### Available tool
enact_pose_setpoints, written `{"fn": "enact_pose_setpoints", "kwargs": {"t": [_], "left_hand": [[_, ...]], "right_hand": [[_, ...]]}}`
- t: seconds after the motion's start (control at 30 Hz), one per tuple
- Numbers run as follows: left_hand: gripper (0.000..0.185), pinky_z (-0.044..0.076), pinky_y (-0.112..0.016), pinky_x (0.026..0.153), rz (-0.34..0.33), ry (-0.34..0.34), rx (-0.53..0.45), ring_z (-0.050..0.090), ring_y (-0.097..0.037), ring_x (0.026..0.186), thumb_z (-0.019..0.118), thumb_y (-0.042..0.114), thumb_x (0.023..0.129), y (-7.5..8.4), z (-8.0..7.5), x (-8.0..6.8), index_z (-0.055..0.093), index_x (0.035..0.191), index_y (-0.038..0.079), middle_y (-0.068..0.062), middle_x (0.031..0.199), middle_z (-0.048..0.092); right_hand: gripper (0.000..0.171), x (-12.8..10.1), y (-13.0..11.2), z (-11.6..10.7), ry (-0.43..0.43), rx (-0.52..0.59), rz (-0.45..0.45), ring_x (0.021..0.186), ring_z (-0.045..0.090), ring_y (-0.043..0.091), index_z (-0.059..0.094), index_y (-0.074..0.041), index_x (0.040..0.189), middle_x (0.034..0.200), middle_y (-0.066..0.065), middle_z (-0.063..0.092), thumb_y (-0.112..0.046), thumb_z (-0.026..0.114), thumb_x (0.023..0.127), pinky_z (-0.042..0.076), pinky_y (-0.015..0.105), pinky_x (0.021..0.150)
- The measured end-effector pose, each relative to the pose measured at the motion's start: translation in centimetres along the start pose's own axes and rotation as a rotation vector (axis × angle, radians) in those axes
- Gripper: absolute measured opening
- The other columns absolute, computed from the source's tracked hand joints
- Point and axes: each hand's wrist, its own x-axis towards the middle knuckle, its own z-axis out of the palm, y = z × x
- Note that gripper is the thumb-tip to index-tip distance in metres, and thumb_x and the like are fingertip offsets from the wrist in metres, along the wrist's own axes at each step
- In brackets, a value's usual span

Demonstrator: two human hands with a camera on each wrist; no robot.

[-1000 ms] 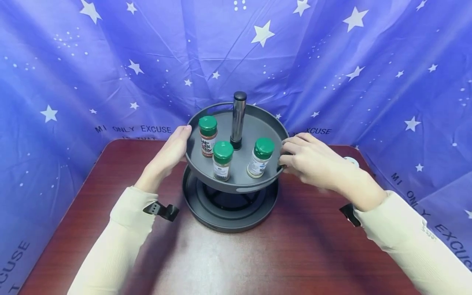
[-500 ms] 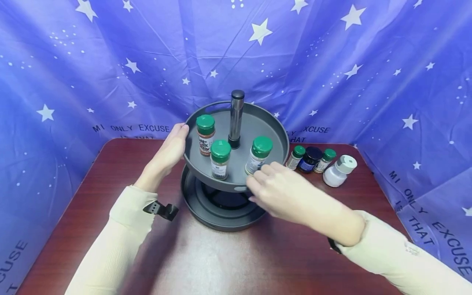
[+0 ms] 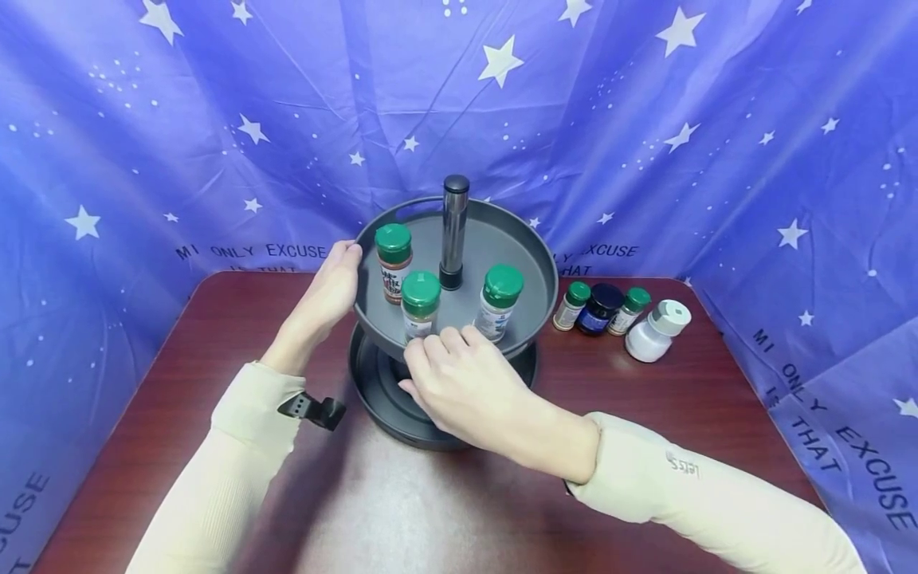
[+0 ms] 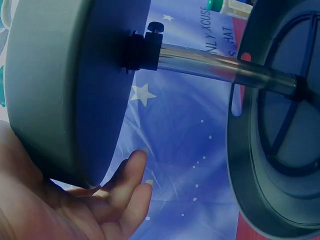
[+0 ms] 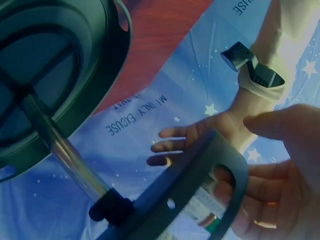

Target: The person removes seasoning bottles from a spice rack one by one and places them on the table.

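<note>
A two-tier grey turntable rack stands on the table, its upper tray [image 3: 505, 235] joined to the lower tray [image 3: 376, 399] by a metal pole [image 4: 200, 61]. Three green-capped spice jars sit on the upper tray: a reddish one [image 3: 395, 275] at left, one [image 3: 420, 307] at the front, and a pale one [image 3: 499, 307] at right. My left hand [image 3: 320, 299] rests against the tray's left side, fingers extended beneath its edge in the left wrist view. My right hand [image 3: 466, 391] grips the front rim, fingers hooked through the handle slot [image 5: 227, 175] in the right wrist view.
At the table's right stand two smaller green-capped jars, one being the left jar [image 3: 571, 309], plus a dark-lidded jar [image 3: 601, 309] and a white bottle [image 3: 654, 333]. A blue star-print curtain [image 3: 301, 151] surrounds the table [image 3: 237, 335] at the back and sides.
My right hand has moved from the upper tray's right rim leftward to its front rim, uncovering the jars on the table at right. The left hand has stayed in place.
</note>
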Motion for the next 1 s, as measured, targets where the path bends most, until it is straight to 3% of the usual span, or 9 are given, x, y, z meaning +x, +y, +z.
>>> {"fn": "enact_pose_setpoints", "kwargs": {"t": [0.27, 0.43, 0.53, 0.63, 0.8, 1.0], "left_hand": [[0.055, 0.032, -0.047, 0.116, 0.001, 0.027, 0.010, 0.039, -0.030, 0.135, 0.015, 0.034, 0.107, 0.0, 0.1, -0.1, 0.028, 0.149, 0.001, -0.020, 0.144, 0.041], [0.054, 0.032, -0.048, 0.115, -0.001, 0.025, 0.012, 0.041, -0.031, 0.133, 0.015, 0.035, 0.107, 0.0, 0.3, -0.1, 0.029, 0.148, 0.002, -0.021, 0.142, 0.042], [0.053, 0.029, -0.047, 0.118, 0.013, 0.023, 0.011, 0.039, -0.030, 0.136, 0.016, 0.034, 0.107, -0.1, 0.2, 0.0, 0.029, 0.147, 0.002, -0.020, 0.143, 0.041], [0.053, 0.035, -0.047, 0.112, 0.015, 0.005, -0.007, 0.042, -0.030, 0.131, 0.016, 0.034, 0.107, -0.3, 0.1, 0.0, 0.028, 0.148, 0.003, -0.020, 0.142, 0.041], [0.055, 0.047, -0.042, 0.096, 0.018, -0.055, -0.055, 0.049, -0.029, 0.122, 0.018, 0.038, 0.107, -0.3, -0.1, -0.1, 0.023, 0.152, 0.006, -0.019, 0.144, 0.039], [0.056, 0.048, -0.043, 0.096, 0.016, -0.073, -0.075, 0.051, -0.028, 0.120, 0.020, 0.041, 0.107, -0.3, -0.4, 0.0, 0.023, 0.151, 0.006, -0.018, 0.143, 0.039]], "right_hand": [[0.027, 1.8, -1.8, 1.3, 0.064, 0.002, 0.106, 0.062, 0.059, 0.017, 0.058, -0.011, 0.087, 0.069, -0.001, 0.060, -0.036, 0.064, 0.094, 0.041, 0.027, 0.055], [0.027, 2.5, -2.9, 2.0, 0.117, -0.063, 0.158, 0.063, 0.061, 0.015, 0.062, -0.007, 0.094, 0.069, -0.001, 0.061, -0.034, 0.066, 0.093, 0.043, 0.026, 0.054], [0.016, 2.7, -3.1, 2.3, 0.126, -0.096, 0.176, 0.061, 0.061, 0.014, 0.063, -0.008, 0.092, 0.068, -0.002, 0.060, -0.024, 0.062, 0.094, 0.043, 0.025, 0.052], [0.007, 2.6, -3.0, 2.5, 0.127, -0.090, 0.183, 0.059, 0.061, 0.015, 0.060, -0.011, 0.087, 0.064, -0.002, 0.059, -0.014, 0.059, 0.092, 0.042, 0.025, 0.049], [0.009, 1.7, -2.4, 2.4, 0.131, -0.074, 0.163, 0.056, 0.058, 0.015, 0.058, -0.012, 0.085, 0.063, -0.003, 0.058, -0.010, 0.054, 0.093, 0.038, 0.024, 0.048], [0.011, 0.2, -1.2, 1.9, 0.100, -0.049, 0.117, 0.058, 0.057, 0.017, 0.058, -0.008, 0.092, 0.067, 0.000, 0.057, -0.015, 0.051, 0.097, 0.036, 0.025, 0.050]]}}
